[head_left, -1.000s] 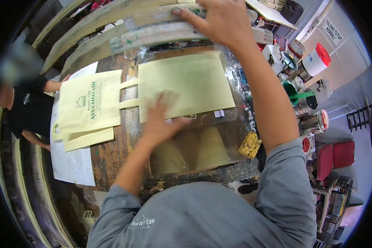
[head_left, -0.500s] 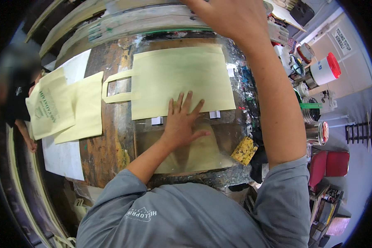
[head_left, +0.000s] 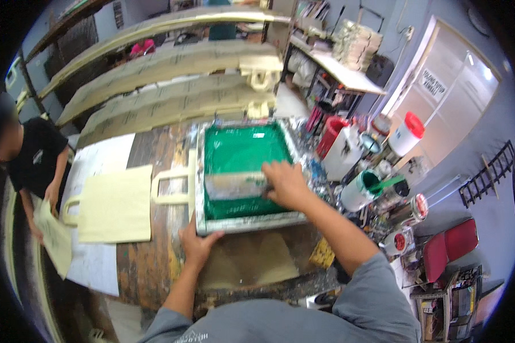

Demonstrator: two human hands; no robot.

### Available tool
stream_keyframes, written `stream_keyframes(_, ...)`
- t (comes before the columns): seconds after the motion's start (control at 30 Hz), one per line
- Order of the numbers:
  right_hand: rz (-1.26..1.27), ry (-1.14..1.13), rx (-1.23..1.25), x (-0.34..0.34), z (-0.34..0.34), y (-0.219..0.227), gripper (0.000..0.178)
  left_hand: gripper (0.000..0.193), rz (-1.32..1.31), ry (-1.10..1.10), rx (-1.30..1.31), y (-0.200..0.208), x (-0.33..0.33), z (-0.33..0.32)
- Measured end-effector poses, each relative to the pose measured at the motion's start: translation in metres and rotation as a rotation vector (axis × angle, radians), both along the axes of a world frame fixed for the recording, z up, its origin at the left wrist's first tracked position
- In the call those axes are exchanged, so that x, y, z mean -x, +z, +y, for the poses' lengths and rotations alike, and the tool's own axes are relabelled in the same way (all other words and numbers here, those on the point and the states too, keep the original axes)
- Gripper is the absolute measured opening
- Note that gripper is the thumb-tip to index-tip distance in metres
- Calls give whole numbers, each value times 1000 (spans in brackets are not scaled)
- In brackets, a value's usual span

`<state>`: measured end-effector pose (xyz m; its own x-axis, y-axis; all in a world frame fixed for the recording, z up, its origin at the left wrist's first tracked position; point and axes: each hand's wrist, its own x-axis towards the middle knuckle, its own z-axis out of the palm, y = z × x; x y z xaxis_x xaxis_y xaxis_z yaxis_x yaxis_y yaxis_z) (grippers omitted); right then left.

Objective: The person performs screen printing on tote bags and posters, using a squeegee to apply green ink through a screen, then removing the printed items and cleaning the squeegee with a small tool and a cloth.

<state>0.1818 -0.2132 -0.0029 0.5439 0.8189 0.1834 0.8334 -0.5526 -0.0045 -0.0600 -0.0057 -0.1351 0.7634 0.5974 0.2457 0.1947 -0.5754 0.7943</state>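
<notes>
Several tubs (head_left: 356,193) and a sponge (head_left: 322,253) sit near the green-inked frame (head_left: 252,224).

– What is lying on the table (head_left: 136,266)?
– On the left, a white sheet (head_left: 97,271), with one bag (head_left: 117,206) partly over it. In the middle, a frame (head_left: 199,188) covers a second bag (head_left: 173,200).
– And nearer?
– A yellow sponge (head_left: 322,253).

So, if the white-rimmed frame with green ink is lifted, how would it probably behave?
The frame would probably stay stiff, since it looks thick-edged and straight-sided. The green ink looks wet and glossy, so it may run toward a lowered side. The squeegee might slide if the right hand let go, because that ink surrounds it.
</notes>
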Motion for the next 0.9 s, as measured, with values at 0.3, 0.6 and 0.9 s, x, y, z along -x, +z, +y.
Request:
stream_keyframes(0.3, -110, 21, -54, 21, -10, -45, 50, 109, -58, 3, -168, -24, 6, -5)
stream_keyframes(0.6, -251, -9, -160, -162, 92, -68, 58, 107, 52, 5, -303, -4, -1, -6)
stream_keyframes(0.9, -193, -57, -67, -191, 106, -48, 62, 93, -221, -158, -483, 79, -137, 63)
